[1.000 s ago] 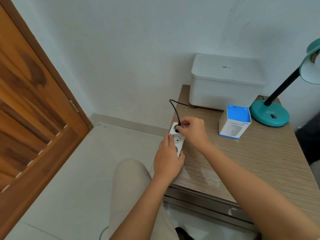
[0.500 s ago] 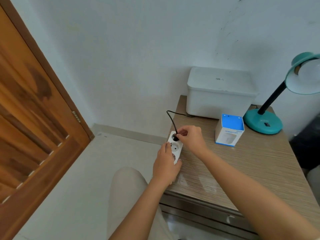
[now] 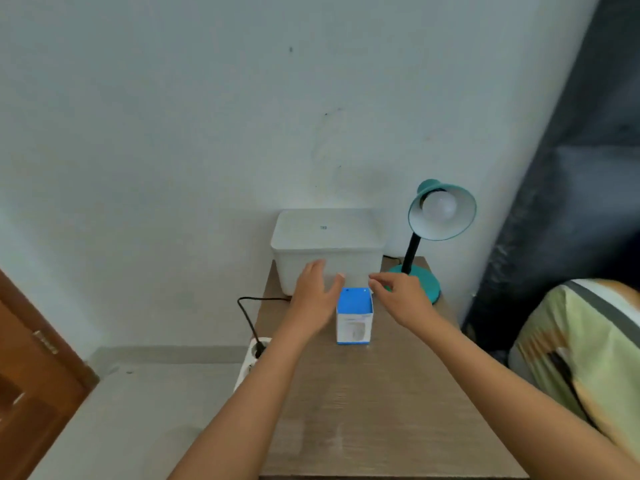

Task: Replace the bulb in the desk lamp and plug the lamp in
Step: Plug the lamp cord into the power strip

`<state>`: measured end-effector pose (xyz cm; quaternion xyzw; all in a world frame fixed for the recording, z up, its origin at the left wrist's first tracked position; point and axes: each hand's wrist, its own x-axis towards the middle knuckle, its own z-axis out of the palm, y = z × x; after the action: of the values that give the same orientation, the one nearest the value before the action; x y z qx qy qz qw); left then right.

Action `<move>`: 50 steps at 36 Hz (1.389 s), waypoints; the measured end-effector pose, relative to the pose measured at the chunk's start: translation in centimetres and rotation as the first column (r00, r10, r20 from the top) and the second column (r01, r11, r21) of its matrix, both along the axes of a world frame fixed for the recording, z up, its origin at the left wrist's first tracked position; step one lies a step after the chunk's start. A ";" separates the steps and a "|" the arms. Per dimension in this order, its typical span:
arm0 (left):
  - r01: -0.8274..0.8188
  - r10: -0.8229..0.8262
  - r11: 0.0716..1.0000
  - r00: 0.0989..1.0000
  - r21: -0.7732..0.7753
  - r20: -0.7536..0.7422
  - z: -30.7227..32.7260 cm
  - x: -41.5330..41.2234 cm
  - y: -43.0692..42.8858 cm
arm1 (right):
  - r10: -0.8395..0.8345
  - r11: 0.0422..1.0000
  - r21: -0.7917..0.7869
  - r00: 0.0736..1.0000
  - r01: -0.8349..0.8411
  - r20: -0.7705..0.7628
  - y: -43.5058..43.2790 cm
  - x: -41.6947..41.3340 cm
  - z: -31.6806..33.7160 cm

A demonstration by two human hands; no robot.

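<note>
A teal desk lamp (image 3: 420, 278) stands at the table's back right, with a white bulb (image 3: 439, 206) in its shade. Its black plug (image 3: 259, 348) sits in the white power strip (image 3: 250, 365) at the table's left edge, the cord (image 3: 247, 315) looping back behind the box. A blue-and-white bulb carton (image 3: 354, 317) stands open at mid-table. My left hand (image 3: 313, 294) hovers open just left of the carton. My right hand (image 3: 398, 294) hovers open just right of it, fingers loosely curled, holding nothing.
A white lidded plastic box (image 3: 327, 247) sits against the wall behind the carton. The wooden table (image 3: 381, 410) has bare surface in front. A brown door (image 3: 31, 393) is at lower left, a dark curtain and a patterned cushion (image 3: 588, 358) on the right.
Both hands left the plug and power strip and moved up and right to either side of the bulb carton. The view swung up and right; the plug stays in the strip.
</note>
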<state>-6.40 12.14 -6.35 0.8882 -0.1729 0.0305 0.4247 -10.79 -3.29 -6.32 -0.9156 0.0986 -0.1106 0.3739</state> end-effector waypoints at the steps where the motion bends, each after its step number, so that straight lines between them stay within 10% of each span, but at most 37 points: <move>1: 0.048 -0.048 0.999 0.999 -0.003 -0.018 0.1 0.4 -1.6 | -0.018 1.000 -0.001 1.000 0.018 -0.019 -1.3 -0.2 -0.1; 16: 0.236 -0.203 0.968 0.936 0.085 -0.288 -9.7 5.1 -17.8 | -0.126 0.988 0.056 0.964 0.143 -0.236 -14.1 2.3 -8.1; 50: 0.085 -0.071 0.967 0.995 0.239 -0.067 -17.4 8.8 -19.8 | -0.180 0.983 0.015 0.973 0.184 -0.143 -16.2 9.0 -15.9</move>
<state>2.43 -7.66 -23.74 0.9262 -0.1977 -0.0331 0.3192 -1.75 -19.49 -22.26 -0.9028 0.2096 -0.0780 0.3673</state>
